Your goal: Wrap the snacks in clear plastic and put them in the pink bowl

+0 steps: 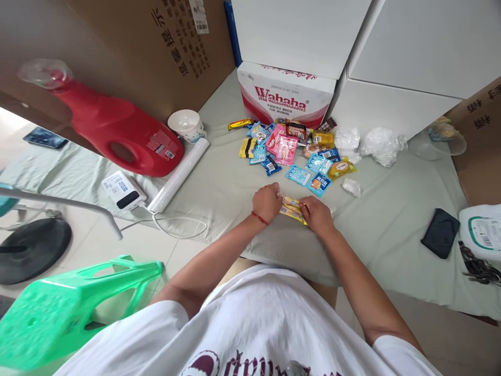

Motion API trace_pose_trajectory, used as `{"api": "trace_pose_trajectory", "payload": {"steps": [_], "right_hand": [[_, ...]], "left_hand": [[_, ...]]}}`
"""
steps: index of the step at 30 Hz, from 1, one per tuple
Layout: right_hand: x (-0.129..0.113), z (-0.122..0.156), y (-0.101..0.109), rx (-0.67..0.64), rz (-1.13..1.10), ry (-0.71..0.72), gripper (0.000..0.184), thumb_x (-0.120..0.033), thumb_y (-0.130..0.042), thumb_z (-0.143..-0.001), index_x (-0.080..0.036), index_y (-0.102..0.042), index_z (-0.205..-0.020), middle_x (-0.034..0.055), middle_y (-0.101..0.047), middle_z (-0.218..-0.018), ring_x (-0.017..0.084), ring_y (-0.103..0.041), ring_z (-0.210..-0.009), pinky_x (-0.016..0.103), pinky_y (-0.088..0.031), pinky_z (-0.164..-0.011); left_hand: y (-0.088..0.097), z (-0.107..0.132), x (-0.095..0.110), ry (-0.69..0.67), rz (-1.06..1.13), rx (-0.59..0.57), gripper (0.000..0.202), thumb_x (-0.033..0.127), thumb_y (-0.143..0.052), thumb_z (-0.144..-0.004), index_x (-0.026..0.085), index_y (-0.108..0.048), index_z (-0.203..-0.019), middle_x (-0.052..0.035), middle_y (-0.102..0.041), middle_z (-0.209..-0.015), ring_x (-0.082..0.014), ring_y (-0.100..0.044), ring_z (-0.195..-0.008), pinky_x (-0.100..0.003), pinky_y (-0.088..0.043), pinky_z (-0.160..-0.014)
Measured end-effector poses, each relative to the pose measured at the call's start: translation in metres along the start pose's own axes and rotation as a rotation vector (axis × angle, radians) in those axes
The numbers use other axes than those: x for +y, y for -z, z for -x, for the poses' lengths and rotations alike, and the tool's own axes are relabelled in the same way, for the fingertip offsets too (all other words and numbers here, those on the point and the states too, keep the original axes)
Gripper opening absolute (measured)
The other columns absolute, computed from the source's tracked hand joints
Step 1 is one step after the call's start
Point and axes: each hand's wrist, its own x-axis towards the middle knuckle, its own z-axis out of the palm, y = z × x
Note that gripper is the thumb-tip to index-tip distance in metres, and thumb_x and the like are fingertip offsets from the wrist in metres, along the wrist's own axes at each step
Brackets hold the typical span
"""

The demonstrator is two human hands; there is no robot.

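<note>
Low over the pale green cloth [391, 219], the yellow snack packet [291, 210] spans the gap between the hands, long axis left-to-right with its right end nearer, left hand [267, 202] closed on its left end, right hand [318, 215] pinching its right end, snack pile [291, 149] just beyond on the far side.

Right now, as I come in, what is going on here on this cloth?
A person in a white shirt holds a yellow packet with both hands, the left hand at one end and the right hand at the other, just above a pale green cloth. Beyond the hands lies a pile of small snack packets, in front of a Wahaha box. A red jug lies on its side at the left.
</note>
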Motion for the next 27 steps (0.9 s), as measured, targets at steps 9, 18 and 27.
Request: {"api": "trace_pose_trajectory", "payload": {"steps": [9,18,27], "right_hand": [[0.000,0.003,0.003,0.044,-0.216,-0.015,0.026,-0.029,-0.044,-0.102,-0.020,-0.068,-0.105,0.0082,-0.066,-0.097,0.022,-0.062,-0.090,0.033,-0.049,-0.082],[0.025,0.038,0.037,0.080,0.199,-0.201,0.042,-0.052,-0.065,-0.092,-0.019,-0.071,-0.116,0.0168,-0.064,-0.119,0.041,-0.041,-0.135,0.057,-0.036,-0.113],[0.014,0.056,0.045,-0.066,-0.114,-0.282,0.049,-0.053,-0.068,-0.086,-0.021,-0.063,-0.123,0.0113,-0.066,-0.114,0.026,-0.063,-0.100,0.039,-0.052,-0.089]], "left_hand": [[-0.029,0.028,0.020,-0.295,-0.064,-0.030,0.034,0.024,-0.043,-0.102,0.019,-0.076,-0.101,-0.0121,-0.069,-0.104,-0.0266,-0.060,-0.101,-0.037,-0.045,-0.082],[-0.034,0.018,-0.002,0.079,0.200,0.082,0.057,0.042,-0.082,-0.073,0.023,-0.065,-0.124,-0.0134,-0.053,-0.136,-0.0340,-0.044,-0.130,-0.045,-0.039,-0.103],[-0.043,0.019,0.001,-0.079,0.331,0.051,0.022,0.026,-0.075,-0.074,0.022,-0.056,-0.083,-0.0058,-0.063,-0.101,-0.0279,-0.056,-0.115,-0.042,-0.039,-0.103]]}}
